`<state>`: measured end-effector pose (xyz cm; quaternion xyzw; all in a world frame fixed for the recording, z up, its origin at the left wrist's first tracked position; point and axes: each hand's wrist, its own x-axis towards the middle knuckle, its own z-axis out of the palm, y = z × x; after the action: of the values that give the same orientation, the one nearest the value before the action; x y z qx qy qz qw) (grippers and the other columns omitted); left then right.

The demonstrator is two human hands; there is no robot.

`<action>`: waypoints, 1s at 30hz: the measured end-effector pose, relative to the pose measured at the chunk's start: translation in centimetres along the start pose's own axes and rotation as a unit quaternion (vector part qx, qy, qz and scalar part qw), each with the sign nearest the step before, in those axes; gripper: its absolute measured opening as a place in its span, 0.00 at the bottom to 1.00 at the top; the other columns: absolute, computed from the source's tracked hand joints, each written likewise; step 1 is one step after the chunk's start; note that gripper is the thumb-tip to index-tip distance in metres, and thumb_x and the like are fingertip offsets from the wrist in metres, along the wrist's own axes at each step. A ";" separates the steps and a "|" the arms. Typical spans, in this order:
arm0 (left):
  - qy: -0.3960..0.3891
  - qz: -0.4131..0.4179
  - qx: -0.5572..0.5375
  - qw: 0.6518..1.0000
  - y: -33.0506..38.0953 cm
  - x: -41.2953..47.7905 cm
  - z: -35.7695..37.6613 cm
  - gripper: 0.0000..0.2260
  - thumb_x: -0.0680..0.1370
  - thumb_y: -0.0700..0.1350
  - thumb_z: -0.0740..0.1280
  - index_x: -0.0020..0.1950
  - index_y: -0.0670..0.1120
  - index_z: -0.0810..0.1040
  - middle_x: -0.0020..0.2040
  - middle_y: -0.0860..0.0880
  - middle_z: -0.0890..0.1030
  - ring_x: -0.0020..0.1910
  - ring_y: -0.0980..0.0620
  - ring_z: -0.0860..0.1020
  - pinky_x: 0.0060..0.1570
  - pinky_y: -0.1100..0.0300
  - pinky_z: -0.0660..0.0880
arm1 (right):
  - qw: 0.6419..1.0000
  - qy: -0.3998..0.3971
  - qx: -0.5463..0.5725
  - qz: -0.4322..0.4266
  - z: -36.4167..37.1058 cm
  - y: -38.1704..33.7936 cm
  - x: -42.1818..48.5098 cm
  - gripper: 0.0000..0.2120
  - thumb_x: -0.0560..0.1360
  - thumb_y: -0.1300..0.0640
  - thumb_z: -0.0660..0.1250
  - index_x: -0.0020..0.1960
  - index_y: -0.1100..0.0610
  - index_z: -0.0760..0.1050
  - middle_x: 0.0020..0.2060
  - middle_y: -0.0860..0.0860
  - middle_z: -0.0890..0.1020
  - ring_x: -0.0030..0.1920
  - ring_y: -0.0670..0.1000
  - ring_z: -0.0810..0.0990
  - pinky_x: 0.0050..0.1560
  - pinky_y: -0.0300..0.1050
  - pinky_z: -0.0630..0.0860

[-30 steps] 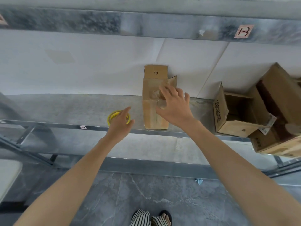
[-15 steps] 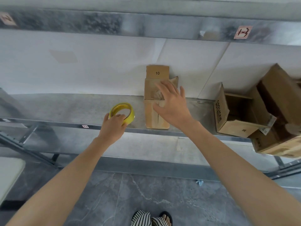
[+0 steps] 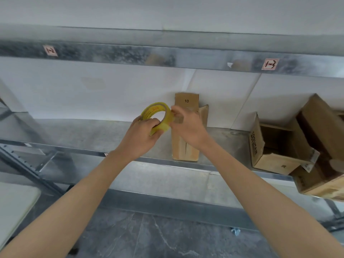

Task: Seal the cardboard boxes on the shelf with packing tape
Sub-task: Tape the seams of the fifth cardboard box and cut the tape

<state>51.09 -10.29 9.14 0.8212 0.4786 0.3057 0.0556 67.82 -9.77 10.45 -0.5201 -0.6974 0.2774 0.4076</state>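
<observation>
Right now, in the head view, the narrow box marked 10 [image 3: 184, 148] lies on the shelf [image 3: 89, 135] with its long axis running from the shelf's front edge back toward the wall, a seam down its top and its far flaps standing up. I hold the roll of tape [image 3: 155, 116] just in front of that box and a little to its left, raised off the shelf, with the ring's hole turned partly toward me. My left hand [image 3: 143, 135] grips the roll from below, fingers curled round its lower rim. My right hand [image 3: 188, 125] sits directly over the box, so it is the nearer one; its fingertips are drawn narrow into a pinch at the roll's right edge, where I judge the loose end to be. Whether that end is lifted yet, I cannot tell. The strip will need to be drawn out along the seam, away from me. Two open boxes [image 3: 275, 146] lie well to the right of the narrow box.
</observation>
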 end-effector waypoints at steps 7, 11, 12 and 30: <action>-0.016 0.008 -0.006 1.000 0.5 0.1 -0.1 0.08 0.76 0.41 0.68 0.38 0.44 0.72 0.28 0.55 0.67 0.32 0.46 0.68 0.31 0.69 0.59 | 0.996 0.064 0.060 0.029 -0.8 0.1 -0.4 0.06 0.73 0.65 0.67 0.40 0.57 0.79 0.34 0.46 0.80 0.33 0.38 0.75 0.37 0.31 0.72; -0.030 -0.003 -0.005 1.000 0.4 0.2 -0.1 0.07 0.77 0.46 0.66 0.40 0.48 0.72 0.30 0.56 0.69 0.30 0.54 0.69 0.29 0.60 0.60 | 0.997 0.050 0.058 0.023 -1.6 0.2 -0.4 0.13 0.73 0.66 0.67 0.35 0.51 0.74 0.30 0.43 0.76 0.29 0.37 0.72 0.34 0.29 0.69; -0.033 -0.006 0.009 0.999 0.3 0.4 -0.2 0.06 0.77 0.47 0.66 0.41 0.49 0.72 0.30 0.56 0.69 0.31 0.53 0.69 0.31 0.59 0.60 | 0.997 0.047 0.057 0.023 -1.8 0.2 -0.4 0.13 0.73 0.66 0.66 0.35 0.52 0.74 0.29 0.43 0.76 0.29 0.37 0.72 0.33 0.29 0.68; -0.033 -0.096 0.003 0.995 -2.7 1.3 -0.9 0.22 0.75 0.62 0.60 0.28 0.48 0.68 0.25 0.51 0.72 0.28 0.52 0.71 0.31 0.59 0.64 | 0.980 0.140 0.039 0.139 -6.7 4.3 0.0 0.03 0.76 0.62 0.63 0.45 0.57 0.75 0.35 0.46 0.75 0.36 0.43 0.73 0.36 0.32 0.68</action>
<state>49.01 -7.92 9.43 0.7812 0.5542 0.2700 0.0985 75.68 -8.74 10.40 -0.6294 -0.5432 0.2827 0.4785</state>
